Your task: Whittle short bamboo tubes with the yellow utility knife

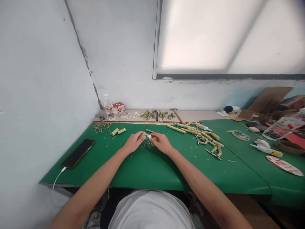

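Green table [147,165] — hands whittling bamboo [142,135].

No legible writing on the workbench

We can make out printing in a few places, but none of it can be read: the water bottle [109,107] against the wall carries a red-and-white label too small to decipher, the small box [118,107] beside it shows red marks on white that stay blurred, and the round disc [284,165] at the right edge of the green table [147,171] bears red markings we cannot resolve.
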